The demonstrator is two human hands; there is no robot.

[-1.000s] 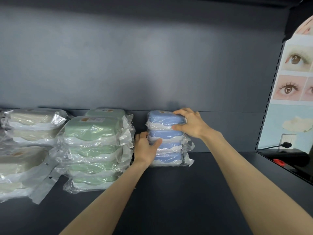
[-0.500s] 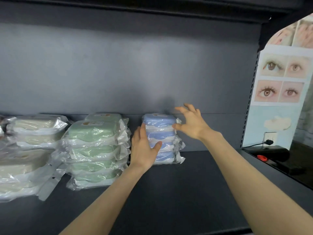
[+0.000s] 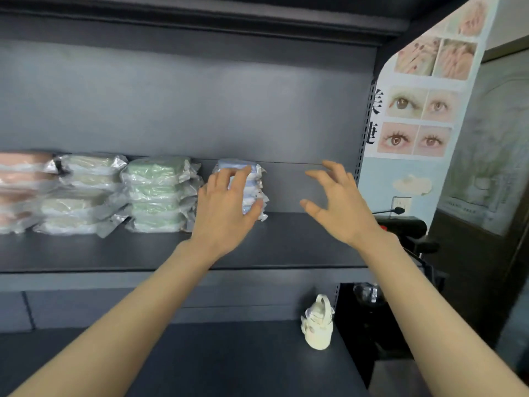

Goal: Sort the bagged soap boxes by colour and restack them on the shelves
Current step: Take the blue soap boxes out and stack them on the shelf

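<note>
Behind the left hand's (image 3: 226, 207) spread fingers (image 3: 240, 176) stands the blue stack (image 3: 253, 184) of bagged soap boxes; contact cannot be told. The right hand (image 3: 337, 207) hangs splayed and holds nothing, right of that stack. Just left of the left fingers sits the green stack (image 3: 159, 193). Bare shelf (image 3: 300, 242) spreads beneath both palms, out to the front edge.

Soft overhead light, dim shelf recesses, slight motion blur, wide-angle edge bending.
</note>
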